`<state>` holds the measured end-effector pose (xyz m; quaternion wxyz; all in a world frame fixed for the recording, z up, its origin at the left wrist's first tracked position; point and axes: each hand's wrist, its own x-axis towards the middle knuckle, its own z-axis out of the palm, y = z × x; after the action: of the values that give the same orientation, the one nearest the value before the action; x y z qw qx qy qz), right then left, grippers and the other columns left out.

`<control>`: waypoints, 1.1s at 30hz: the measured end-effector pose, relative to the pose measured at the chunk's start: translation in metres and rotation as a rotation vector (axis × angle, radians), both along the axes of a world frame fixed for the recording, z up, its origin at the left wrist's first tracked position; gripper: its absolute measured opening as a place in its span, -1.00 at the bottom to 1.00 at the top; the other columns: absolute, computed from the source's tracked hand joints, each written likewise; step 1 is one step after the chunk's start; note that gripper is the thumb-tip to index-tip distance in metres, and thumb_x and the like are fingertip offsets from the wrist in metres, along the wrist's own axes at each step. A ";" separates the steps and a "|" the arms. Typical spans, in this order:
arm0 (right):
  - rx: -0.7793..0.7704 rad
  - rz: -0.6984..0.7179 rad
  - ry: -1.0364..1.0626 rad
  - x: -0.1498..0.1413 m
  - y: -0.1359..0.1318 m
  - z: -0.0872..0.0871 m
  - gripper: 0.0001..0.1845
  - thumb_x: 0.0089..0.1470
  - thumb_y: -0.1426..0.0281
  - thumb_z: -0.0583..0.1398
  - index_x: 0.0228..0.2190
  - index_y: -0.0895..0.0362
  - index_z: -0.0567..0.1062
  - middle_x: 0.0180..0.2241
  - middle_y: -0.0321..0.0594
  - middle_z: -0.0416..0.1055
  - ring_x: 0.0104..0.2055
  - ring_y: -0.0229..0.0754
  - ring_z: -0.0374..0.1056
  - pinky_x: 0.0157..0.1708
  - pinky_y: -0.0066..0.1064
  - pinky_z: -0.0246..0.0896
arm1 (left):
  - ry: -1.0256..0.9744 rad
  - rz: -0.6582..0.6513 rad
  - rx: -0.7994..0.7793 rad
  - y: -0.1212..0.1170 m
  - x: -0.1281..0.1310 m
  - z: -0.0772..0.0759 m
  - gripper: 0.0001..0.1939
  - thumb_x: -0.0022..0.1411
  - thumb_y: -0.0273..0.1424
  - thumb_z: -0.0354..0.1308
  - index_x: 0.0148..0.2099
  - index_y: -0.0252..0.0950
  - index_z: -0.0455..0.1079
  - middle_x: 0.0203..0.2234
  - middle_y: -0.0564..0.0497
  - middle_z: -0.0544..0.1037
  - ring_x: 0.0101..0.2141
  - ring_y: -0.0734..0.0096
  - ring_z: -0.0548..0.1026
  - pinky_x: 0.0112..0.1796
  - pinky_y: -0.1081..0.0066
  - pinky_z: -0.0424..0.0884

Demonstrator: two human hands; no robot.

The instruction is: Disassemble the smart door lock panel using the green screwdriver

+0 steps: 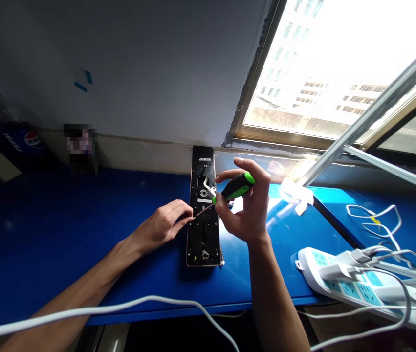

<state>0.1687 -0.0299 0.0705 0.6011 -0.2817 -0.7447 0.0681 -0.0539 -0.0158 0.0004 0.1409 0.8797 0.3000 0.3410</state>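
The right hand [250, 210] grips a slim-shafted screwdriver with a black and bright-green handle [235, 189], its shaft slanting down toward the left hand. The left hand [171, 220] has its fingertips bunched at the shaft's tip; whether they pinch anything, I cannot tell. Directly under this grip, between the hands, a long black rectangular panel [196, 244] lies on the blue tabletop [46, 234]. Just above the shaft, a short white lead [208, 187] comes out of an opening in the panel. Right of and nearer than the right hand, a white power strip with pale-blue sockets [307, 259] holds several white plugs [336, 271]. Far left beyond the left hand stands a blue-capped plastic bottle with a dark-blue label [15, 134], its contents too dark to tell.
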 end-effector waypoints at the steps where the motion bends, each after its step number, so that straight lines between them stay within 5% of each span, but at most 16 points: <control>1: -0.001 -0.003 0.001 0.000 0.000 0.000 -0.27 0.03 0.53 0.23 0.21 -0.09 0.23 -0.17 -0.29 0.51 -0.44 -0.28 0.38 -0.51 -0.33 0.37 | -0.011 0.007 0.007 0.000 0.000 0.000 -0.95 0.50 -0.45 0.10 -0.07 -0.28 0.38 -0.23 -0.01 0.52 -0.25 0.37 0.52 -0.19 0.39 0.45; 14: 0.005 -0.030 -0.040 0.000 -0.001 0.000 -0.30 0.07 0.54 0.23 0.20 -0.10 0.25 -0.18 -0.29 0.52 -0.49 -0.31 0.29 -0.52 -0.35 0.32 | -0.061 0.047 0.043 -0.003 0.001 0.001 -0.87 0.49 -0.44 0.11 0.02 -0.23 0.44 -0.13 -0.03 0.60 -0.13 0.35 0.60 -0.08 0.37 0.55; 26: -0.006 -0.017 -0.018 0.010 -0.002 0.008 -0.24 -0.07 0.58 0.21 0.17 -0.10 0.30 -0.28 -0.35 0.51 -0.56 -0.33 0.20 -0.67 -0.43 0.13 | -0.134 0.019 -0.026 -0.008 0.013 0.002 -0.89 0.45 -0.44 0.17 -0.04 -0.25 0.50 -0.20 -0.02 0.60 -0.24 0.39 0.59 -0.17 0.39 0.56; 33: -0.112 -0.153 -0.036 0.045 -0.001 0.020 -0.37 -0.07 0.57 0.21 0.06 -0.04 0.42 -0.35 -0.36 0.49 -0.53 -0.31 0.24 -0.66 -0.46 0.15 | -0.040 -0.143 -0.067 -0.004 0.041 0.024 -0.85 0.43 -0.52 0.17 -0.01 -0.28 0.52 -0.11 -0.06 0.63 -0.10 0.30 0.62 -0.07 0.35 0.55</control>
<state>0.2137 -0.0310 0.0902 0.5745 -0.3721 -0.7267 0.0582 -0.0127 -0.0199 0.0243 0.2002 0.8867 0.2446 0.3374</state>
